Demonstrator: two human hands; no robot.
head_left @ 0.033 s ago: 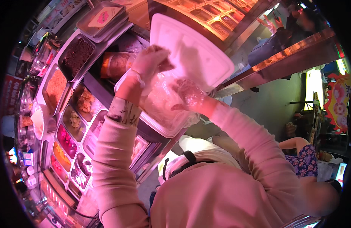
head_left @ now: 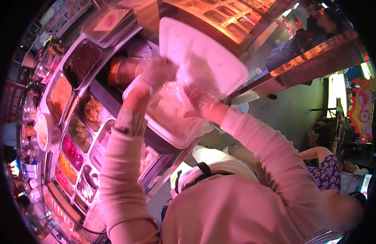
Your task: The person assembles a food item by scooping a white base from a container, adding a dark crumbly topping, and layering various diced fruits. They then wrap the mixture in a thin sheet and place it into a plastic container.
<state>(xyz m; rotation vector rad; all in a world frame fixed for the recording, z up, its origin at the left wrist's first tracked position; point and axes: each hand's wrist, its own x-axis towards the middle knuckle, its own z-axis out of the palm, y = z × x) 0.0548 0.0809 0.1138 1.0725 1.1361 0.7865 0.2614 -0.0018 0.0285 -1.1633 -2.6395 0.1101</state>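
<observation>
A white tub (head_left: 177, 142) holds a clear plastic bag (head_left: 167, 103) with pale contents. Behind the tub, its wide white lid (head_left: 224, 61) stands tilted up. My left hand (head_left: 157, 73), in a pale glove, is above the tub's far left side by the lid; motion smears its fingers, and I cannot see whether they hold anything. My right hand (head_left: 202, 101), in a clear plastic glove, is curled and closed on the bag's plastic at the tub's right side. Its fingertips are partly lost in the shiny film.
Metal topping trays (head_left: 80, 132) line the counter at left, beside a dark-filled tray (head_left: 82, 61). An orange-and-clear package (head_left: 125, 69) lies behind the tub. A lit food case (head_left: 224, 18) stands at the far side. A person (head_left: 322, 166) in a floral garment is at right.
My left hand has shifted slightly down and left and is now blurred. The lid has dropped slightly and moved a little to the left. My right hand stays at the bag.
</observation>
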